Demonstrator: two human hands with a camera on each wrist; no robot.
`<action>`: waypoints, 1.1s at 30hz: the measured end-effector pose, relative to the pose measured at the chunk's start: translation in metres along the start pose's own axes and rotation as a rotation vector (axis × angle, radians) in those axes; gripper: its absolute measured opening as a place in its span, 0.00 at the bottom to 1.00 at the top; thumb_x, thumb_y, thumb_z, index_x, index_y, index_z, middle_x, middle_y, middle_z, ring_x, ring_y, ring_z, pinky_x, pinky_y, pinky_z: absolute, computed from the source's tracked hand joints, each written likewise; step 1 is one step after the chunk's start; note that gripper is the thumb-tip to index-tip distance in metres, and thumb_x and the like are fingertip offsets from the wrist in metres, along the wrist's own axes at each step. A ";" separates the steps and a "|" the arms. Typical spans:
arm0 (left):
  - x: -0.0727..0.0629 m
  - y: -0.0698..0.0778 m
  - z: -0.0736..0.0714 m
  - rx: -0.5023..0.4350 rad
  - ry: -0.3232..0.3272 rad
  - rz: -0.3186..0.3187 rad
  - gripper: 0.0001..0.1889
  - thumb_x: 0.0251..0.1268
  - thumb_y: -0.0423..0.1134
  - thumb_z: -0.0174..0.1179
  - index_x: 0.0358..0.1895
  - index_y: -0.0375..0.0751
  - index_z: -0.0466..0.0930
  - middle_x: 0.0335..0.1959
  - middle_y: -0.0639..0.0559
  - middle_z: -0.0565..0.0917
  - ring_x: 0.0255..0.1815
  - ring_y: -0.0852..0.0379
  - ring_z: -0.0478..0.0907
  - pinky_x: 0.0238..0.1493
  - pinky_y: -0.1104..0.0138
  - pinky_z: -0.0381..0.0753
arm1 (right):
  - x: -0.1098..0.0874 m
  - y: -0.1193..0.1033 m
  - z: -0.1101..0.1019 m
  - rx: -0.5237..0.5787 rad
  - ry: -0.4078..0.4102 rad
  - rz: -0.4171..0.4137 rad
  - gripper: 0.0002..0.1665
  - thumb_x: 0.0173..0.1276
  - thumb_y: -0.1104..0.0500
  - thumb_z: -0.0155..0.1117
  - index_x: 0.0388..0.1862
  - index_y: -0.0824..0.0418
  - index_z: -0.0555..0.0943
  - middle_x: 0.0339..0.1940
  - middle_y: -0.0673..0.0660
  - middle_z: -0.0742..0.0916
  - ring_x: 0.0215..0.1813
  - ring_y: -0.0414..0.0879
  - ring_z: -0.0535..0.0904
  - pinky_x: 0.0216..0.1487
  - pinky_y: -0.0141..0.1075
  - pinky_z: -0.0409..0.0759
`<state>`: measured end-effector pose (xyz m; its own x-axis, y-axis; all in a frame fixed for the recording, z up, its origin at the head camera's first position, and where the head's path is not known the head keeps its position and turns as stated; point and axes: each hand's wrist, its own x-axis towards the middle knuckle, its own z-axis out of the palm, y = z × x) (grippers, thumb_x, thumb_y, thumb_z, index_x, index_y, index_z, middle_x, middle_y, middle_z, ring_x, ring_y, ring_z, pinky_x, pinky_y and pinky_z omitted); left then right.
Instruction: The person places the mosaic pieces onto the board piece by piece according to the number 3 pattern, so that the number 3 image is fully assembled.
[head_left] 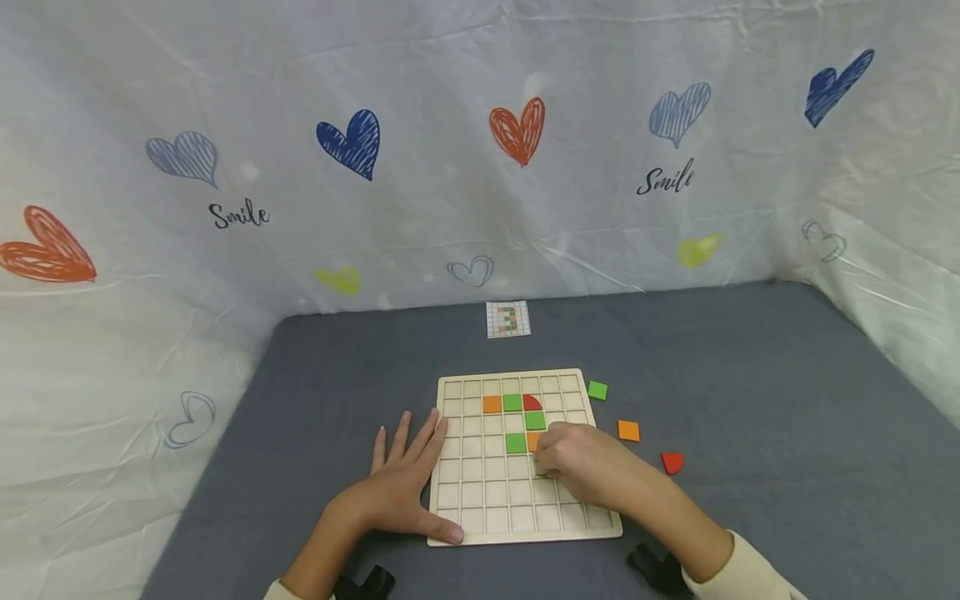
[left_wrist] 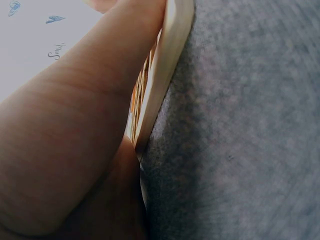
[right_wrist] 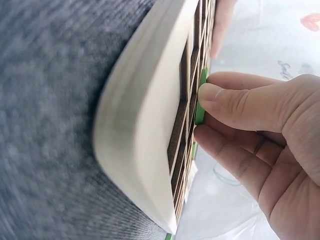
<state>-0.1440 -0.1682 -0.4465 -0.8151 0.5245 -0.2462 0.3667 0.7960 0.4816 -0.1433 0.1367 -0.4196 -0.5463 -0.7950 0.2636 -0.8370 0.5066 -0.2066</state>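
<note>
A wooden grid board (head_left: 468, 498) lies on the grey table, with orange, green and red tiles set in several of its squares. My left hand (head_left: 401, 492) rests spread along the board's left edge, thumb at the near left corner. Over the board's right half, my right hand (head_left: 581, 458) pinches a green tile (right_wrist: 201, 102) between thumb and fingers, at the grid surface. Just beyond it sit an orange tile (head_left: 534, 441) and a green tile (head_left: 516, 443). A red quarter-round tile (head_left: 532, 402) sits farther up. The fingers partly hide the pinched tile in the head view.
Right of the board lie a loose green tile (head_left: 597, 390), an orange tile (head_left: 628, 431) and a red piece (head_left: 672, 463). A small pattern card (head_left: 508, 320) lies behind the board. A white sheet printed with hearts (head_left: 420, 225) hangs at the back.
</note>
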 end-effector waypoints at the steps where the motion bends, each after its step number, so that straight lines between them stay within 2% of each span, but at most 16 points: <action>1: 0.000 -0.001 0.000 0.005 0.002 -0.003 0.75 0.36 0.79 0.69 0.83 0.47 0.36 0.83 0.51 0.32 0.78 0.38 0.18 0.67 0.36 0.18 | 0.000 0.000 0.000 0.001 0.003 -0.002 0.20 0.49 0.74 0.76 0.16 0.52 0.79 0.20 0.41 0.74 0.27 0.34 0.66 0.29 0.25 0.67; 7: 0.000 -0.002 0.000 0.013 0.007 -0.004 0.75 0.35 0.80 0.68 0.83 0.49 0.34 0.83 0.53 0.31 0.78 0.41 0.18 0.67 0.38 0.16 | 0.001 0.001 0.002 0.008 0.021 -0.005 0.23 0.47 0.77 0.73 0.13 0.52 0.75 0.19 0.41 0.71 0.26 0.34 0.63 0.28 0.24 0.64; 11: 0.000 0.000 -0.002 0.003 0.024 0.014 0.74 0.36 0.79 0.69 0.83 0.46 0.37 0.83 0.49 0.34 0.78 0.37 0.20 0.67 0.35 0.19 | 0.003 0.001 0.003 0.009 0.047 -0.008 0.23 0.46 0.77 0.74 0.14 0.52 0.76 0.19 0.41 0.70 0.25 0.35 0.62 0.27 0.25 0.64; 18: 0.001 -0.002 -0.001 0.009 0.025 0.006 0.74 0.36 0.80 0.67 0.83 0.47 0.36 0.83 0.50 0.33 0.78 0.37 0.19 0.67 0.36 0.18 | 0.004 0.002 0.006 -0.011 0.055 -0.002 0.24 0.46 0.78 0.72 0.14 0.52 0.74 0.18 0.41 0.68 0.24 0.36 0.62 0.27 0.26 0.62; 24: -0.001 -0.001 -0.001 -0.003 -0.002 -0.005 0.74 0.37 0.79 0.69 0.83 0.47 0.36 0.83 0.50 0.32 0.78 0.38 0.19 0.67 0.36 0.18 | 0.003 -0.007 0.000 -0.056 -0.011 0.043 0.26 0.44 0.82 0.62 0.12 0.51 0.70 0.16 0.40 0.63 0.22 0.36 0.58 0.25 0.28 0.58; 27: -0.001 0.001 -0.002 0.006 -0.009 -0.013 0.74 0.37 0.78 0.69 0.83 0.46 0.35 0.83 0.50 0.32 0.78 0.37 0.19 0.67 0.35 0.19 | 0.001 -0.013 -0.006 -0.064 -0.050 0.078 0.27 0.46 0.79 0.63 0.12 0.49 0.67 0.16 0.40 0.61 0.22 0.36 0.54 0.24 0.29 0.55; 30: 0.001 0.001 -0.002 0.031 -0.007 -0.018 0.74 0.37 0.79 0.69 0.83 0.47 0.35 0.83 0.50 0.32 0.78 0.37 0.19 0.67 0.35 0.19 | -0.002 -0.015 -0.014 -0.004 -0.114 0.118 0.27 0.52 0.75 0.67 0.11 0.49 0.68 0.16 0.40 0.59 0.22 0.35 0.52 0.24 0.29 0.52; 33: 0.002 0.002 -0.002 0.052 -0.009 -0.021 0.74 0.37 0.80 0.67 0.83 0.48 0.34 0.83 0.52 0.31 0.78 0.38 0.19 0.67 0.35 0.20 | -0.009 -0.011 -0.022 0.111 -0.166 0.158 0.23 0.57 0.72 0.69 0.14 0.49 0.74 0.16 0.38 0.64 0.22 0.33 0.55 0.24 0.28 0.56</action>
<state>-0.1455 -0.1662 -0.4447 -0.8187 0.5099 -0.2640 0.3724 0.8214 0.4319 -0.1299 0.1455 -0.3985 -0.6496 -0.7576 0.0638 -0.7285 0.5962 -0.3374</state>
